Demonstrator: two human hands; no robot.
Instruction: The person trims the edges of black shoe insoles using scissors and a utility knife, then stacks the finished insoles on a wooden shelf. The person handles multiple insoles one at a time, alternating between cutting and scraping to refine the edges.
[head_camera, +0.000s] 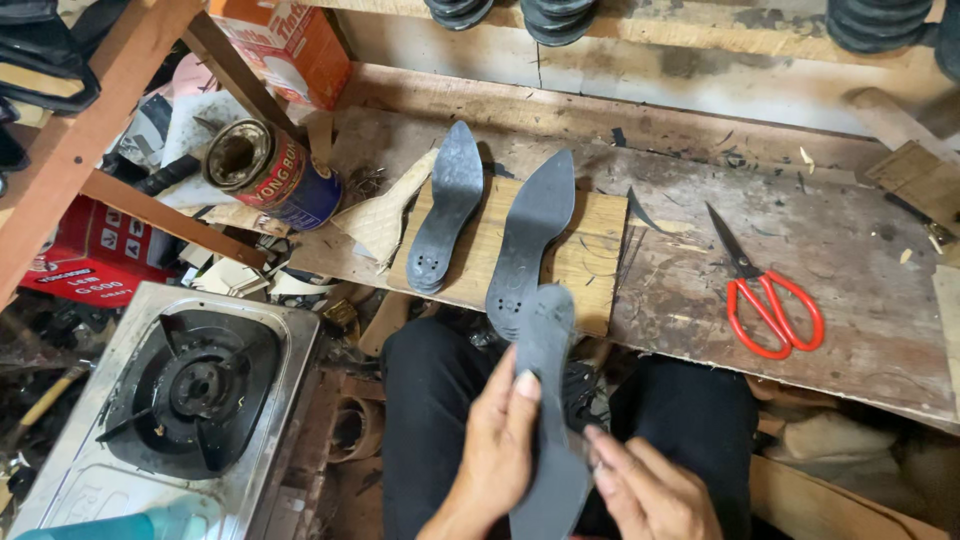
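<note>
Dark grey flat shoe insole, thin stiff board (545, 400), held upright over lap, between knees, just in front of workbench edge. Left hand (497, 455) clasped round mid-length, thumb pressed on face. Right hand (650, 490) pinched on lower edge. Judged light, semi-rigid, slightly bendable, not fragile; best gripped at waist edges. Two matching grey insoles (490, 225) laid on wooden board (600, 255).
</note>
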